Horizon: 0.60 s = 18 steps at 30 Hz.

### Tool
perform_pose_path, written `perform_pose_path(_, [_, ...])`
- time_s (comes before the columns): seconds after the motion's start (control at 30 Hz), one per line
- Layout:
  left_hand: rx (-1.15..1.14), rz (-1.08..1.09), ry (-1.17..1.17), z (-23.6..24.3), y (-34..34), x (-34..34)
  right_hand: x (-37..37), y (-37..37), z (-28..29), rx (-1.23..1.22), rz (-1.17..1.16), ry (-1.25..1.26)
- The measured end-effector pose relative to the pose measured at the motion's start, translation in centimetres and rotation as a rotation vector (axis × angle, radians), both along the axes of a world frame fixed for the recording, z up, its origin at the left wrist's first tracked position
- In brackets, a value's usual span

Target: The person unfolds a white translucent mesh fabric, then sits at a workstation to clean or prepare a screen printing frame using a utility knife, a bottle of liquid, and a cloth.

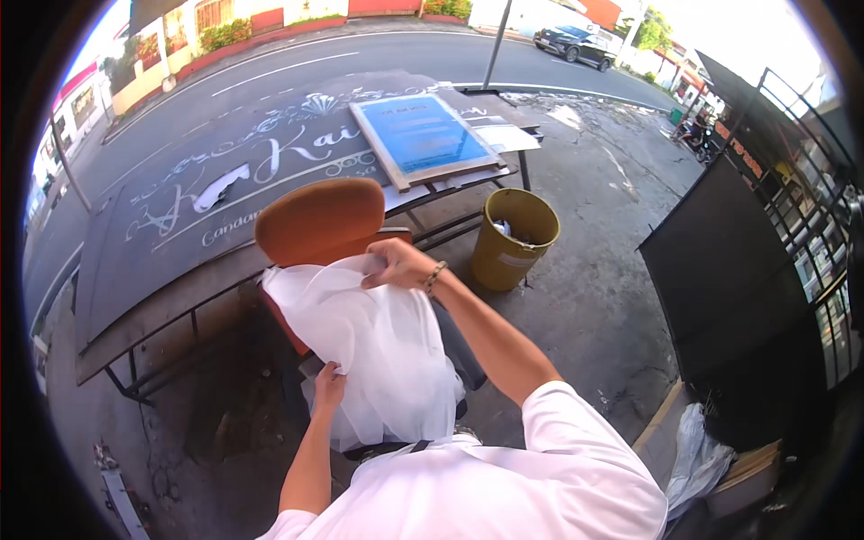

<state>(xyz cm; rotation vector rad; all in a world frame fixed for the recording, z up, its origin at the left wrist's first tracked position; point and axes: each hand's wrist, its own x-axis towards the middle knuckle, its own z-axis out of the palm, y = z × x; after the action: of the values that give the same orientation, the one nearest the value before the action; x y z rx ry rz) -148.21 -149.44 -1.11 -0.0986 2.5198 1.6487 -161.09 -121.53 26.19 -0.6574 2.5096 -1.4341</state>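
A sheer white fabric (pixel 382 342) hangs in loose folds in front of me, draped over my lap and up toward the orange chair (pixel 319 220). My right hand (pixel 396 264) pinches its upper edge near the chair's backrest, with a beaded bracelet on the wrist. Lower down, my left hand (pixel 330 385) grips the left edge of the same cloth between thumb and fingers. The fabric covers much of the chair's seat and whatever lies beneath it.
Beyond the chair stands a metal-legged table bearing a dark lettered board (pixel 225 171) and a wood-framed blue screen (pixel 423 135). A mustard-coloured bin (pixel 515 238) holds some litter. At right are a black panel (pixel 729 297) and a white sack (pixel 697 454). A dark car (pixel 576 45) is on the road.
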Motion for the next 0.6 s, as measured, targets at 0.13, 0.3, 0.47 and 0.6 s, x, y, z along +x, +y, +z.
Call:
perform_pose_path(0.13, [-0.383,-0.050,-0.101,-8.9,-4.3,3.0,-0.8,3.2,5.8,-0.005,0.022,-0.109])
perform_pose_path(0.3, [-0.640,-0.323,0.246,-10.9,-7.6,1.7,-2.1,1.4,13.1,-0.095,-0.225,0.280])
perform_pose_path(0.47, [-0.720,-0.434,-0.214,12.4,-2.9,-3.2,-1.6,3.2,16.8,0.068,-0.215,0.429])
perform_pose_path(0.6, [-0.131,-0.301,0.031,26.8,-3.0,-4.4,-0.2,1.3,20.0,0.109,-0.044,0.439])
